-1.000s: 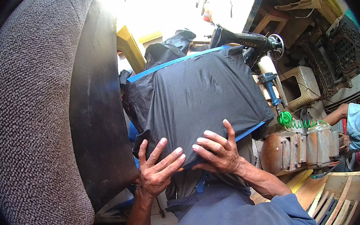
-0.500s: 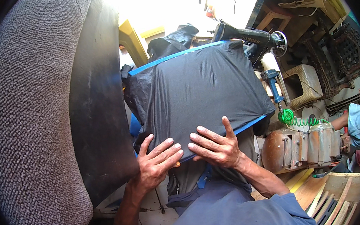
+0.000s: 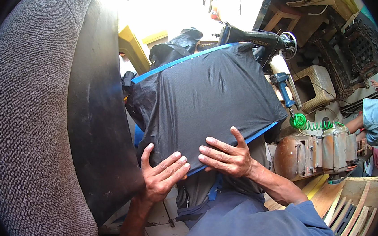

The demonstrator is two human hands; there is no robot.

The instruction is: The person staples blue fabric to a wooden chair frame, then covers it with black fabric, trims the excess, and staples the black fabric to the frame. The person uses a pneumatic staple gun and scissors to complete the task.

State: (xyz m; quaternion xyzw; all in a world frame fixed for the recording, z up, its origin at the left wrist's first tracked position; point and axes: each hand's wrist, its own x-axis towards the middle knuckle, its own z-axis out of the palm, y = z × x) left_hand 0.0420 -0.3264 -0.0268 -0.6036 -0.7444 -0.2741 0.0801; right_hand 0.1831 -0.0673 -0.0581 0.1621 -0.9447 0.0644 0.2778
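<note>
A black fabric cover with blue edging is stretched over a boxy, flat-topped piece in front of me. It shows soft creases and looser folds at its left side. My left hand lies on the near left edge, fingers stretched toward the middle and thumb pointing up. Beside it my right hand rests flat on the near edge, its fingers also stretched and its thumb raised. A gap separates the fingertips of the two hands. Neither hand grasps anything. The underside of the piece is hidden.
A grey textured upholstered piece with a black backing stands close on the left. Behind the cover is a black sewing machine. At right are a blue air tool, a green coiled hose, a rusty compressor and another person's arm.
My left hand has slid slightly down and to the left, widening the gap between the fingertips. The right hand stays nearly in place on the cover. The whole view has shifted a little.
</note>
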